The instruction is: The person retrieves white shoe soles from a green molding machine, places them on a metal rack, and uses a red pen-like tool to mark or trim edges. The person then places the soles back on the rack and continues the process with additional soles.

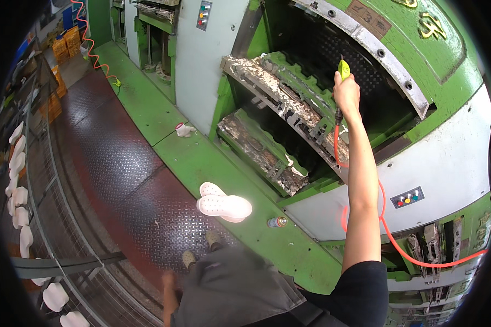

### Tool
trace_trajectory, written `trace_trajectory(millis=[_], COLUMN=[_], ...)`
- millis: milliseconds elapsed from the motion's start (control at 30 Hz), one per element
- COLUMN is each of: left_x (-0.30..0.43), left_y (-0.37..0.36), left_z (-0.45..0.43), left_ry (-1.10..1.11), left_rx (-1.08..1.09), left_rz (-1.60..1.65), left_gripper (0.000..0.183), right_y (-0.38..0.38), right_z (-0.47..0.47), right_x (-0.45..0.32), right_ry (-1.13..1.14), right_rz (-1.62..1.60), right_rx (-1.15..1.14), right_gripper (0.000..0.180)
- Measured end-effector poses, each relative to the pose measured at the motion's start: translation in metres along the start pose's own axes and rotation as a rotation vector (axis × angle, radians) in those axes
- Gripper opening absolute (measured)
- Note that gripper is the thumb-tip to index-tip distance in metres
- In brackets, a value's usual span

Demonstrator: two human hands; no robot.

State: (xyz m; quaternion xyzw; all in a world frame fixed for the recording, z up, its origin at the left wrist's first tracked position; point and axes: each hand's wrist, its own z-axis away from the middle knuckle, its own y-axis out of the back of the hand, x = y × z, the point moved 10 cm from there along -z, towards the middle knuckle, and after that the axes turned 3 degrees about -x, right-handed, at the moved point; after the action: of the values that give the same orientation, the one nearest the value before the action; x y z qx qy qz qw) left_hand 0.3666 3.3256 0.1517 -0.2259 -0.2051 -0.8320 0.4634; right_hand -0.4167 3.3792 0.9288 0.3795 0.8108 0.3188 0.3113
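My right hand (347, 95) is closed round a yellow-green air blow gun (343, 69) on a coiled orange hose (397, 245). The gun's nozzle points into the dark upper opening of a green press (253, 36). Below and left of the hand lies a green toothed mold (298, 81), on a plate crusted with pale residue. My left hand (169, 279) hangs low beside my dark apron, blurred, with its fingers hard to make out. A pair of white perforated clogs (225, 204) rests on the green ledge, one overlapping the other.
A spray can (277, 221) and a small white item with a red rim (184, 130) lie on the green ledge (167, 139). Left of the tread-plate floor (122, 159) stands a wire rack (61, 253) with white foam-like pieces. A button panel (407, 198) is right of my forearm.
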Motion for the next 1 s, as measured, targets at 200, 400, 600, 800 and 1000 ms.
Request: trace_trajectory(millis=[200,400,600,800,1000], left_x=[-0.087,-0.135,-0.048,0.034,0.028], left_y=[0.004,0.010,0.027,0.020,0.024], left_z=[-0.026,-0.033,-0.026,0.000,0.013], left_ry=[0.096,0.215,0.039,-0.017,0.031], left_rx=[-0.031,-0.040,-0.012,-0.047,0.082], left_rz=[-0.304,-0.171,-0.187,0.253,0.245], left_gripper=[0.023,0.036,0.024,0.017,0.013], right_y=[0.044,0.063,0.068,0.065,0.041], right_z=[0.042,0.083,0.082,0.044,0.013], right_x=[0.039,0.062,0.021,-0.003,0.000], right_ry=[-0.076,-0.174,-0.041,-0.018,0.009], right_rz=[0.039,-0.175,-0.049,0.100,0.189], right_rx=[0.073,-0.112,-0.052,0.002,-0.011], right_gripper=[0.049,0.046,0.046,0.047,0.049])
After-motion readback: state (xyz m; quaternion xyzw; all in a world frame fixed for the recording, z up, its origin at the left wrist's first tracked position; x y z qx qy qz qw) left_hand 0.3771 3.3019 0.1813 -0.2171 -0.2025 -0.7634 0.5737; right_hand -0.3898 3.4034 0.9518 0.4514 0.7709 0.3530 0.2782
